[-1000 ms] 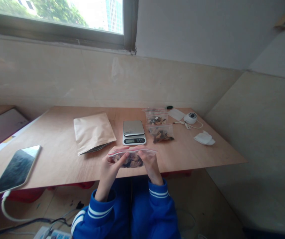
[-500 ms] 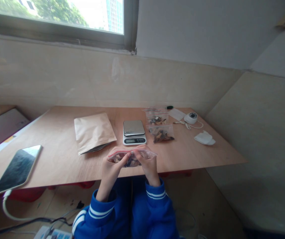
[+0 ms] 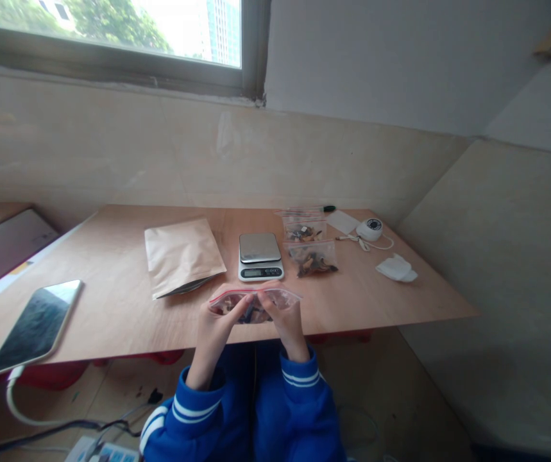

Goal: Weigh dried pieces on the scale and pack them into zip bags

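A wooden table (image 3: 352,298) stands against a pale wall beneath a window (image 3: 160,38), with a phone (image 3: 37,327) at the near left, a brown paper pouch (image 3: 183,256) left of a small digital scale (image 3: 260,249), and two clear bags (image 3: 314,262) of dried pieces to the scale's right. At the table's near edge, just in front of the scale, the left hand (image 3: 213,326) and right hand (image 3: 288,321) hold a clear zip bag (image 3: 256,314) of dark pieces, thumbs and fingers pinched closed on its red-lined top.
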A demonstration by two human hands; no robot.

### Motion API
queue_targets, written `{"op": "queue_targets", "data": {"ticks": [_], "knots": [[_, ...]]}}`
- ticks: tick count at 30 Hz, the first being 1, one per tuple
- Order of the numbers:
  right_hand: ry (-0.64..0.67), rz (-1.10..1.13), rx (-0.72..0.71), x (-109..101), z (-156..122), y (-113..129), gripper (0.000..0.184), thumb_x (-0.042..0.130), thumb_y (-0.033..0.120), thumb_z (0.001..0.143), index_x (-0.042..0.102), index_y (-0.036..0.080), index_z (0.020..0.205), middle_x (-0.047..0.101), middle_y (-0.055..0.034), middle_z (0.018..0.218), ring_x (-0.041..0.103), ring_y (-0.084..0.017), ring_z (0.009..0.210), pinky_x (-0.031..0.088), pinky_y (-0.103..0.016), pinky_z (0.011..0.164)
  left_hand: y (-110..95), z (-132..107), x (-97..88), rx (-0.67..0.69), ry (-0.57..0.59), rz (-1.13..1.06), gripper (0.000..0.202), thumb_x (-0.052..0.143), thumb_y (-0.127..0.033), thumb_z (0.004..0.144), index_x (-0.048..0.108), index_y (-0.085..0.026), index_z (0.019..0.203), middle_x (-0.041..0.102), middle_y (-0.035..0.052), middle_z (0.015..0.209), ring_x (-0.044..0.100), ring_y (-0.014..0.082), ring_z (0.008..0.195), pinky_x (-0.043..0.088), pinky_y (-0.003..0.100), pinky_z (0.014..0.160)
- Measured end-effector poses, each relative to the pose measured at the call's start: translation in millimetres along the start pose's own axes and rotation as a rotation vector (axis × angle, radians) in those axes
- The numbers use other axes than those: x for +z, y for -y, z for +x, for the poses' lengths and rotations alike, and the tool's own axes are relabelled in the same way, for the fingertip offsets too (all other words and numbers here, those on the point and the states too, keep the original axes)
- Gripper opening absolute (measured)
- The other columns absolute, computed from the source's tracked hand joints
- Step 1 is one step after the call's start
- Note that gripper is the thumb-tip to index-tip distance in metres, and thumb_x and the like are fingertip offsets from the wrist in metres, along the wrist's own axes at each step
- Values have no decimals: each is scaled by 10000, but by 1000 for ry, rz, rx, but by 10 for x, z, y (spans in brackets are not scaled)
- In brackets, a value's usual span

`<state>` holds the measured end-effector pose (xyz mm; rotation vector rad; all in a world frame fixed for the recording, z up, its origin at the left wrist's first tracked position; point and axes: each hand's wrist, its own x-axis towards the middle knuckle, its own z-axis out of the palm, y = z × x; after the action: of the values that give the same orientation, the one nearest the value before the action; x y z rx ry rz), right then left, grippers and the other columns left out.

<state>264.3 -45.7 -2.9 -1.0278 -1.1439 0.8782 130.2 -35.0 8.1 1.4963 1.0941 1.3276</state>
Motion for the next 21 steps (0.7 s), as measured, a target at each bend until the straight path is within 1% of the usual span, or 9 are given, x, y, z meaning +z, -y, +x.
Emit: {"op": "queue_targets", "data": {"ticks": [2, 6, 9, 13, 15, 17, 19, 21], "knots": [[15, 8, 8, 0, -4, -2, 166, 651, 349, 795, 657, 183, 798, 677, -27, 779, 649, -179, 755, 528, -295, 722, 1, -2, 1, 8, 0, 5, 207, 678, -364, 763, 716, -176, 842, 715, 37, 806, 652, 163, 744, 525, 248, 660], [1, 21, 48, 15, -11, -31, 196, 678, 375, 766, 660, 182, 800, 689, -26, 745, 657, -181, 712, 540, -295, 683, 4, -14, 8, -1, -18, 20, 194, 684, -368, 755, 706, -175, 766, 689, 12, 690, 629, 143, 650, 499, 228, 588], [-48, 8, 31, 35, -9, -33, 203, 679, 380, 761, 644, 181, 742, 683, -21, 715, 649, -171, 676, 532, -277, 642, 4, -29, 34, -7, -42, 28, 186, 679, -360, 762, 707, -177, 783, 695, 15, 718, 634, 144, 678, 494, 223, 602], [-118, -25, 6, 66, -7, -6, 201, 680, 376, 762, 627, 190, 706, 650, -3, 648, 618, -153, 618, 516, -260, 601, -23, -49, 94, 30, -79, 32, 189, 673, -354, 768, 704, -174, 819, 698, 34, 788, 641, 161, 745, 503, 239, 652], [-131, -12, 2, 74, -8, -6, 198, 681, 377, 764, 627, 193, 712, 647, -1, 646, 616, -152, 619, 518, -260, 606, -38, -53, 112, 40, -97, 32, 193, 672, -357, 767, 700, -173, 816, 695, 35, 791, 639, 163, 752, 505, 244, 666], [-121, 11, -5, 66, -10, -26, 203, 695, 388, 757, 636, 196, 732, 658, -6, 675, 630, -161, 652, 525, -266, 638, -43, -48, 106, 20, -94, 21, 206, 674, -371, 765, 700, -176, 827, 697, 30, 784, 637, 160, 743, 504, 240, 660], [-106, 44, 15, 36, -11, -60, 270, 641, 461, 796, 658, 195, 753, 683, -25, 718, 650, -177, 701, 533, -287, 688, -34, -35, 75, -31, -69, -12, 266, 633, -427, 790, 705, -174, 832, 702, 31, 762, 639, 158, 711, 505, 240, 634], [-107, 83, 68, -8, -11, -99, 440, 482, 569, 866, 679, 192, 757, 699, -50, 734, 658, -190, 712, 536, -311, 711, -17, -15, 29, -102, -42, -44, 414, 528, -529, 832, 708, -162, 774, 697, 41, 693, 636, 162, 645, 507, 250, 599]]}}
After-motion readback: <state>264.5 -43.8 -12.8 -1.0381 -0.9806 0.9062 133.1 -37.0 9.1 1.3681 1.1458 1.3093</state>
